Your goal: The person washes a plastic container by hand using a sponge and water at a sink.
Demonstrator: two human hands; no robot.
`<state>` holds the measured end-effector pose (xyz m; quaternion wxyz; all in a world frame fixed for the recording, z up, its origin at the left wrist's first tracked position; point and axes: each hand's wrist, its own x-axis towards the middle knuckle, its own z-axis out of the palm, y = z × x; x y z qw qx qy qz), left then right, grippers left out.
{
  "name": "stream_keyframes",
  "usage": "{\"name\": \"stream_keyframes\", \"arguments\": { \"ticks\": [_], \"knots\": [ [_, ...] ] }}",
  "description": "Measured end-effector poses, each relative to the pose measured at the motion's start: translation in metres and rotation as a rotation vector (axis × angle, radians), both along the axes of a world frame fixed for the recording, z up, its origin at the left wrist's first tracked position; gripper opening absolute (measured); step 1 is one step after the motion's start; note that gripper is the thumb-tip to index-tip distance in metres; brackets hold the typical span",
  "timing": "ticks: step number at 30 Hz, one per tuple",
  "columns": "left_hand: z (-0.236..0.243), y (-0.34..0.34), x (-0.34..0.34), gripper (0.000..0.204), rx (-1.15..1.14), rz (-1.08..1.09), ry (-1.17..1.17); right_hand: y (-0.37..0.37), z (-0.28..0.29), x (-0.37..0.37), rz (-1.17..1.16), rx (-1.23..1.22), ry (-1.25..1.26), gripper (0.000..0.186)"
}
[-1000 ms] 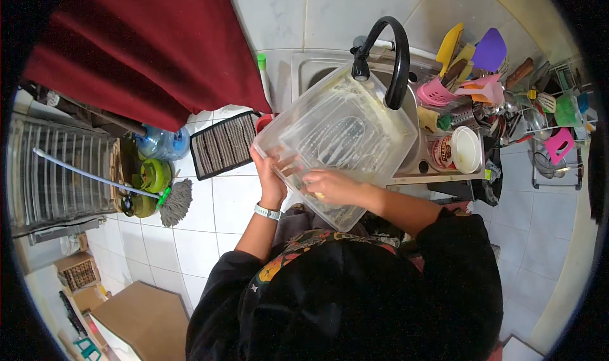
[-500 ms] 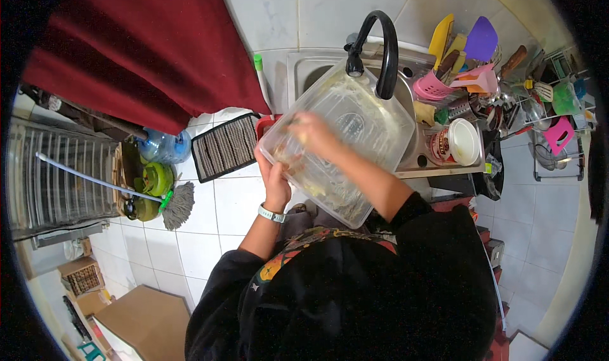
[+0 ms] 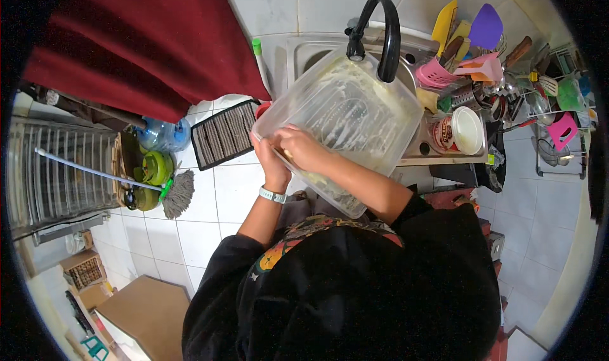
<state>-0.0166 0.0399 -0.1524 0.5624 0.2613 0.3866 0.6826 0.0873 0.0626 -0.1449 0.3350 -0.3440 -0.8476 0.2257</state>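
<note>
A large translucent plastic tub (image 3: 349,120), streaked with pale suds, is tilted over the sink under the black tap (image 3: 388,38). My left hand (image 3: 269,159) grips its lower left edge, a pale watch on the wrist. Inside the tub, close to that same edge, my right hand (image 3: 301,150) has its fingers curled on something small and yellowish, mostly hidden. The steel sink (image 3: 303,47) surrounds the tub's upper part.
At the right stand a white bucket (image 3: 467,131), a pink utensil holder (image 3: 436,74) and a crowded rack. A red curtain (image 3: 146,44), a striped mat (image 3: 225,135), a mop (image 3: 179,195) and green gas cylinders (image 3: 152,167) are at the left.
My right hand moved from the tub's lower middle up across the left part, then slightly down beside the left edge. My left hand keeps its grip; the tub sits slightly higher in view.
</note>
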Motion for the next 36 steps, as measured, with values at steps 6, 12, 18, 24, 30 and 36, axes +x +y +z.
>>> {"name": "stream_keyframes", "arguments": {
  "ticks": [6, 12, 18, 24, 30, 36],
  "knots": [
    [0.013, 0.001, -0.004, 0.034, -0.304, 0.184, -0.022, -0.051, 0.004, 0.069, 0.186, -0.26, -0.237, 0.015],
    [0.026, 0.004, -0.001, 0.019, -0.27, 0.239, -0.087, -0.047, 0.005, 0.068, 0.239, -0.237, -0.229, 0.012],
    [0.0, 0.004, -0.001, 0.015, -0.172, 0.243, -0.053, 0.021, 0.012, -0.012, 0.04, -0.15, -0.182, 0.009],
    [-0.051, -0.006, -0.02, 0.038, -0.329, 0.274, -0.079, -0.029, 0.013, 0.029, 0.17, -0.323, -0.152, 0.011],
    [-0.014, -0.004, -0.014, 0.044, -0.401, 0.235, -0.098, -0.07, 0.012, 0.087, 0.121, -0.68, -0.298, 0.022],
    [0.014, -0.001, -0.011, 0.04, -0.406, 0.266, -0.132, -0.054, -0.002, 0.06, 0.132, -0.571, -0.234, 0.018]
  ]
}}
